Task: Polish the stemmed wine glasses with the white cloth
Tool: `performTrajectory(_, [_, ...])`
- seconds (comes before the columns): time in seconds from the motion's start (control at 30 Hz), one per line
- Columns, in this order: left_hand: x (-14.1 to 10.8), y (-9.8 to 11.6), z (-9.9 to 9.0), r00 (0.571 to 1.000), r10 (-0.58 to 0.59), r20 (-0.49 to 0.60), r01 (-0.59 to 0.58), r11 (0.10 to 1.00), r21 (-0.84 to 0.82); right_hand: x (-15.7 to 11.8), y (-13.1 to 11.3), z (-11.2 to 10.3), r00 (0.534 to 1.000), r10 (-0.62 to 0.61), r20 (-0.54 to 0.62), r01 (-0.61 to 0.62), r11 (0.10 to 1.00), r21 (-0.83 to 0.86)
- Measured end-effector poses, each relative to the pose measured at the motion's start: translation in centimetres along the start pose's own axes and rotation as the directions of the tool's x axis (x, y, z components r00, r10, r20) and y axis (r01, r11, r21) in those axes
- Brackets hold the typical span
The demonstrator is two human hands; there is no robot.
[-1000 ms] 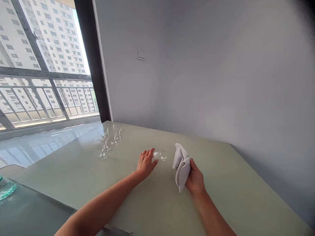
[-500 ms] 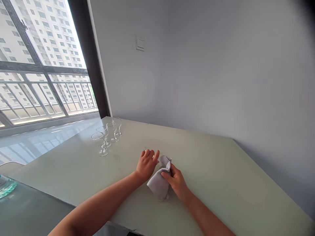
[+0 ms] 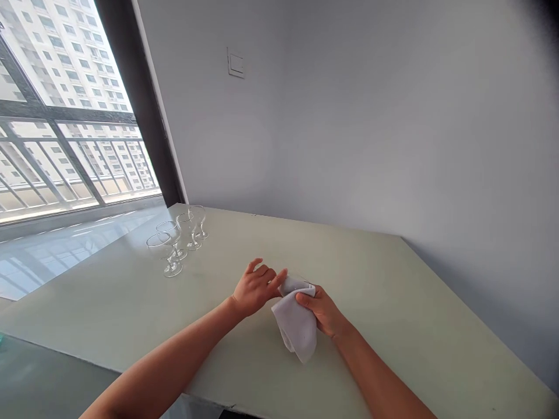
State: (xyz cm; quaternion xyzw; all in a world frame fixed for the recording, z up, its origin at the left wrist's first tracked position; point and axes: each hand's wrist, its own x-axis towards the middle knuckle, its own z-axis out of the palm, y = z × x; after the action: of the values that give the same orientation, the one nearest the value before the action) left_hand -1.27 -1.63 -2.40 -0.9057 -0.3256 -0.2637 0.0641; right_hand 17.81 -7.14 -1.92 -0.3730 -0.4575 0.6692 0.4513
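Note:
My right hand (image 3: pixel 321 307) is closed on a light grey cloth (image 3: pixel 297 326), which hangs down over the table. A clear glass (image 3: pixel 295 284) shows at the top of the cloth, its rim near my right fingertips. My left hand (image 3: pixel 257 286) is at the glass's left side, thumb and a finger closed around its lower part, which is mostly hidden; the other fingers are bent or raised.
Several stemmed glasses (image 3: pixel 171 247) stand upright at the table's far left. The pale green table (image 3: pixel 375 326) meets grey walls behind and at the right. A window with railings is at the left.
The cloth has opened out and hangs lower, and more of the glass shows. My left hand has turned. The view has shifted, so the standing glasses appear farther left.

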Motion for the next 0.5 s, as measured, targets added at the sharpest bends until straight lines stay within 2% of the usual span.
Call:
performTrajectory(0.07, [0.0,-0.5,0.0,0.999,-0.018,0.05,0.022,0.997,-0.078,-0.5,-0.7,0.4,0.997,-0.062,0.044,0.071,0.965,-0.253])
performTrajectory(0.13, [0.0,-1.0,-0.3,0.986,-0.025,0.167,0.059,0.977,-0.205,-1.0,-1.4,0.9,0.987,-0.137,0.083,0.16,0.865,-0.475])
performTrajectory(0.2, [0.1,-1.3,-0.8,0.929,0.023,0.369,0.12,0.925,-0.361,-1.3,-1.7,1.0,0.977,-0.159,0.141,0.211,0.791,-0.574])
performTrajectory(0.27, [0.2,-1.3,-1.4,0.837,0.097,0.538,0.188,0.873,-0.45,-1.3,-1.5,0.8,0.979,-0.104,0.177,0.187,0.806,-0.562])
performTrajectory(0.3, [0.3,-1.2,-1.6,0.821,0.1,0.562,0.197,0.874,-0.445,-1.1,-1.2,0.6,0.983,-0.067,0.169,0.147,0.836,-0.528])
performTrajectory(0.33, [0.4,-1.0,-1.8,0.842,0.072,0.535,0.182,0.895,-0.407,-0.9,-0.8,0.3,0.99,-0.04,0.133,0.099,0.875,-0.474])
performTrajectory(0.37, [0.5,-0.7,-1.9,0.887,0.026,0.46,0.149,0.929,-0.34,-0.6,-0.4,0.0,0.997,-0.024,0.076,0.052,0.919,-0.392])
performTrajectory(0.43, [0.7,-0.2,-2.0,0.972,-0.032,0.234,0.073,0.983,-0.168,-0.1,0.2,-0.3,0.998,0.005,-0.065,-0.014,0.988,-0.151])
performTrajectory(0.5, [0.9,0.1,-1.9,0.996,-0.005,0.091,0.01,0.998,-0.056,0.2,0.7,-0.3,0.988,0.053,-0.144,-0.041,0.995,0.089])
